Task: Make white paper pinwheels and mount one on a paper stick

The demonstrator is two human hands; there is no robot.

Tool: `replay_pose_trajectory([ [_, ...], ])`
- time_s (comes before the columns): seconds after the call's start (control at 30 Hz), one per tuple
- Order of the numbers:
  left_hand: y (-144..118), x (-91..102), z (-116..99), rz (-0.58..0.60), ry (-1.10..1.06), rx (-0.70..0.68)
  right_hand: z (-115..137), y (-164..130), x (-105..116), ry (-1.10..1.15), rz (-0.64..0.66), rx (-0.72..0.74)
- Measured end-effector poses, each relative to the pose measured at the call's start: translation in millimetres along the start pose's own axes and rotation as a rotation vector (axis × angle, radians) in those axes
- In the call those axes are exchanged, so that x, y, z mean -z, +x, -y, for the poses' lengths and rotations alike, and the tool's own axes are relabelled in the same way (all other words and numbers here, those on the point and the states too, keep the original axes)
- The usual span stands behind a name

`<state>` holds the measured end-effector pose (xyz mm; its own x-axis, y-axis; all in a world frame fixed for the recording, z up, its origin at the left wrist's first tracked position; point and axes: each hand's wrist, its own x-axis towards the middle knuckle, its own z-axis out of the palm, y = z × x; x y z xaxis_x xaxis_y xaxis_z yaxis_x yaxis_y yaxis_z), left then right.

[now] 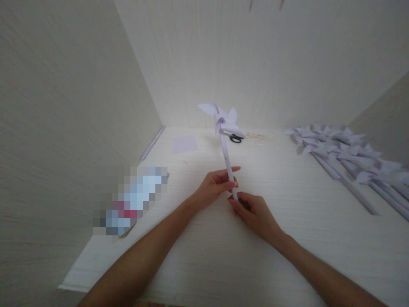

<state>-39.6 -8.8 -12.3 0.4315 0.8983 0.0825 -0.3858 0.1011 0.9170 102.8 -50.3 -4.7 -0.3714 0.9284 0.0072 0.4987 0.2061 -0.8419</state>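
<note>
left hand (pixel 214 184) and right hand (pixel 252 209) both pinching the stick of a paper pinwheel (pixel 223 123), fingers clamped, holding it tilted above the table (pixel 198 256). half hiding scissors (pixel 235 138) behind its blades, beside a paper square (pixel 184 144). lying right, partly cut off: a pinwheel pile (pixel 345 157); sitting left, a blurred-out object (pixel 131 200).

Left: wall (pixel 64 106) closed that side; blurred object (pixel 131 200) lay near it.
Right: pinwheel pile (pixel 348 157) blocked passage.
Rear: scissors (pixel 235 138), paper square (pixel 184 144).
Front: table (pixel 204 256) stood open.
</note>
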Motion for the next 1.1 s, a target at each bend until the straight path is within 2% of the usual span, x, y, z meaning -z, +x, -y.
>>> replay_pose_trajectory([
  [0.23, -2, 0.1, -2, -0.040, -0.055, 0.018, -2, 0, -1, 0.179, -0.034, -0.054],
  [0.3, -1, 0.2, -3, -0.071, -0.060, 0.018, -1, 0, 1, 0.258, -0.105, -0.084],
  [0.43, 0, -0.5, -3, -0.119, -0.027, 0.018, -1, -2, 4, 0.307, -0.342, -0.080],
  [0.5, 1, -1.3, -3, -0.139, -0.015, 0.020, -1, -3, 6, 0.249, -0.447, -0.044],
  [0.57, 0, -2.0, -4, -0.152, -0.016, 0.023, -2, -4, 5, 0.116, -0.482, 0.013],
  [0.63, 0, -2.2, -5, -0.150, -0.017, 0.029, -3, -5, 3, -0.069, -0.424, 0.072],
  [0.7, -1, -2.0, -5, -0.140, -0.013, 0.038, -3, -6, 1, -0.256, -0.313, 0.118],
  [0.83, -1, -1.4, -3, -0.107, 0.016, 0.049, -2, -5, -3, -0.534, -0.158, 0.114],
  [1.1, 0, -0.8, 0, -0.036, 0.098, 0.039, 0, -4, -5, -0.708, -0.092, 0.085],
])
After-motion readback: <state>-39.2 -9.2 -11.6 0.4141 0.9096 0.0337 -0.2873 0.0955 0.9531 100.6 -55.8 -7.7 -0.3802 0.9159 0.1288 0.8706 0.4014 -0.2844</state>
